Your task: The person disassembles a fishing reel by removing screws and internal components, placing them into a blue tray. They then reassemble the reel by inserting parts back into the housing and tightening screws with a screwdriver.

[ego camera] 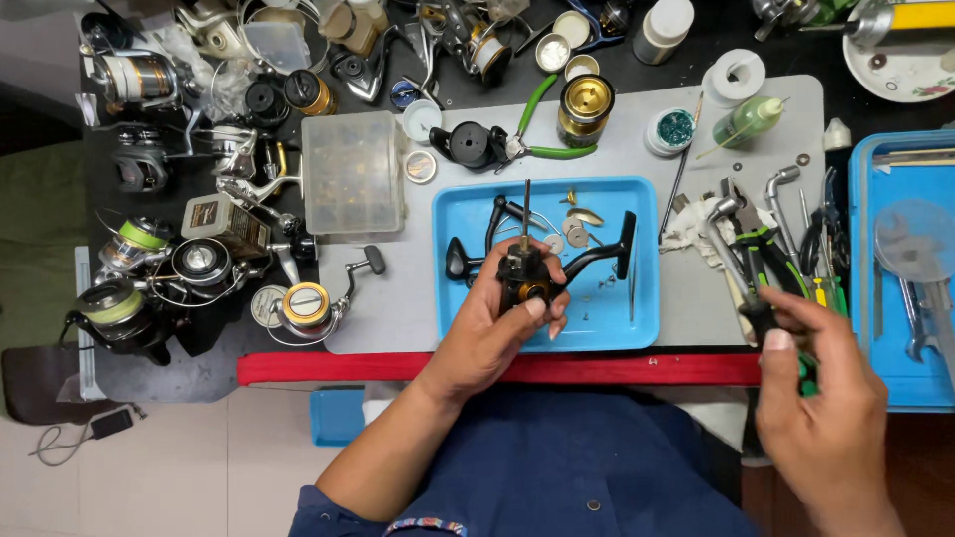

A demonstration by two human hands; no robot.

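Two hands are busy over the worktop. The left hand grips a black fishing reel body above the blue tray. The right hand pinches a tool with a black handle beside the pliers.

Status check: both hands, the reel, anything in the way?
Left hand grips reel body over blue tray. Right hand on tool handle. Nothing between them.
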